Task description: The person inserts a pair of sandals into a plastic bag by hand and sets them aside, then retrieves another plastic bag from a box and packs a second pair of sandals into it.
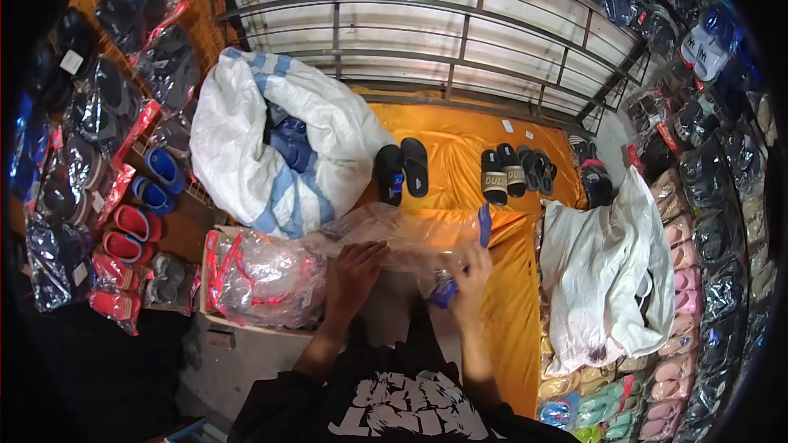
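Left hand (361, 269), grip unclear, and right hand (471, 276), clamped on clear plastic (402, 238), seemingly spread it; the next move needs even tension.

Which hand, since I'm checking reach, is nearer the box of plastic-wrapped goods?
Left. The left hand is close beside the box, near its right-hand end; the right hand is farther off, to the right of the left hand.
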A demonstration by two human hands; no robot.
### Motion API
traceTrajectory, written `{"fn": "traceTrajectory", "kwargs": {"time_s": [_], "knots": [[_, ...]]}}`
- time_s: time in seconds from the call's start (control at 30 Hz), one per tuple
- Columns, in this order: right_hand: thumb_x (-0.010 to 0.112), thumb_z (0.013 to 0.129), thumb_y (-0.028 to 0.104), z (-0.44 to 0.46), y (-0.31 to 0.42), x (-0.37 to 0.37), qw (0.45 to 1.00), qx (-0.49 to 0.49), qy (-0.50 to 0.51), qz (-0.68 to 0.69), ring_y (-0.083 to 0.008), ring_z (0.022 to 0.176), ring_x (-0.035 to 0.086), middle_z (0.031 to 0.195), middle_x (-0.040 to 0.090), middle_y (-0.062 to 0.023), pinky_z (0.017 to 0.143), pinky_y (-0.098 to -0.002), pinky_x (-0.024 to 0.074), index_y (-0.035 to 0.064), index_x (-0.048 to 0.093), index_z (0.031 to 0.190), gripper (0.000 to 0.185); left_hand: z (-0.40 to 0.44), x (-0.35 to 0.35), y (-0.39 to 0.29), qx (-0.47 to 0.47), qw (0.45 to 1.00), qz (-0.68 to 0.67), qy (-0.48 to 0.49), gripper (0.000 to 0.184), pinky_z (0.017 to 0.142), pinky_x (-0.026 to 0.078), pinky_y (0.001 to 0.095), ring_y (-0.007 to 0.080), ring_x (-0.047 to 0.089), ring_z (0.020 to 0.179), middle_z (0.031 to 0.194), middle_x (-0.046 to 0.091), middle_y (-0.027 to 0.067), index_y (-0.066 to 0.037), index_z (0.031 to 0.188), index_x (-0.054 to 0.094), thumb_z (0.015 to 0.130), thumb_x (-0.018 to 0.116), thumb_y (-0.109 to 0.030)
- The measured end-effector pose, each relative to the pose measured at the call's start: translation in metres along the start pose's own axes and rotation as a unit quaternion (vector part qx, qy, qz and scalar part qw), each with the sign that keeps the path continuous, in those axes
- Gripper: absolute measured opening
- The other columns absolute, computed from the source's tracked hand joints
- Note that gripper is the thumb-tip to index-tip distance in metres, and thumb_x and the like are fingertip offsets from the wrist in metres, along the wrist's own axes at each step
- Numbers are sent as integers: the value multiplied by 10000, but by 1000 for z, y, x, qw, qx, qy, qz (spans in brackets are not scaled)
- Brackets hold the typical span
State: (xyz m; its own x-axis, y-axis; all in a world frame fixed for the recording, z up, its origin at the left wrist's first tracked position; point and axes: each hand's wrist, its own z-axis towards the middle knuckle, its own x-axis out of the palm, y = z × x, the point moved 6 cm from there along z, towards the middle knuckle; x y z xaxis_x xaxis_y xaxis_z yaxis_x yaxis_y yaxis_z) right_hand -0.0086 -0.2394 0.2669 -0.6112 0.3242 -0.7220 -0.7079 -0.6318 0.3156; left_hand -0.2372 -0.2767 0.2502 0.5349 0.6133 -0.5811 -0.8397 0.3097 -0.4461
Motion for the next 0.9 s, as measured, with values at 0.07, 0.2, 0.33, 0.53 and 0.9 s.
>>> {"fn": "traceTrajectory", "kwargs": {"time_s": [0.07, 0.2, 0.33, 0.53, 0.9], "knots": [[811, 755, 115, 3, -31, 3, 1000, -23, 6, -12, -317, 1307, 519, 1268, 661, -57, 1156, -514, 313, 149, 752, 949, 205, 13, 25, -1, -3, 1000, -6, -8, 235, 868, 522, 387, 221, 716, 983, 1010, 769, 50, -83, 989, 759, 764, 730, -22], [863, 695, 197, 27, -138, -28, 980, 5, -188, -57, -221, 1120, 623, 1006, 731, 63, 1072, -486, 365, 182, 729, 840, 198, 45, 65, 12, -60, 998, 15, -34, 171, 821, 514, 395, 230, 713, 918, 956, 760, 54, -68, 921, 750, 757, 742, -20], [852, 711, 136, 44, -245, -40, 979, 80, -180, -60, -269, 1206, 578, 1159, 693, -14, 1080, -481, 365, 123, 737, 930, 248, 84, 118, 18, -37, 998, 47, -4, 148, 846, 480, 404, 264, 672, 928, 941, 730, 69, -42, 920, 734, 773, 753, -41], [839, 741, 188, 78, -294, -27, 981, 184, -68, 10, -399, 1359, 423, 1486, 460, -151, 1129, -569, 319, 126, 582, 1380, 692, 126, 160, 1, -38, 994, 105, 4, 186, 913, 411, 429, 247, 613, 905, 991, 727, 46, -60, 950, 739, 765, 760, -73], [716, 802, 137, 178, -295, 91, 979, 79, 70, 174, -287, 1110, 602, 1054, 693, -80, 1075, -500, 369, 94, 706, 1047, 249, 226, 215, -29, 68, 997, -5, 46, 331, 910, 421, 426, 268, 642, 1002, 1104, 723, 85, -47, 1059, 728, 740, 801, -100]]}}
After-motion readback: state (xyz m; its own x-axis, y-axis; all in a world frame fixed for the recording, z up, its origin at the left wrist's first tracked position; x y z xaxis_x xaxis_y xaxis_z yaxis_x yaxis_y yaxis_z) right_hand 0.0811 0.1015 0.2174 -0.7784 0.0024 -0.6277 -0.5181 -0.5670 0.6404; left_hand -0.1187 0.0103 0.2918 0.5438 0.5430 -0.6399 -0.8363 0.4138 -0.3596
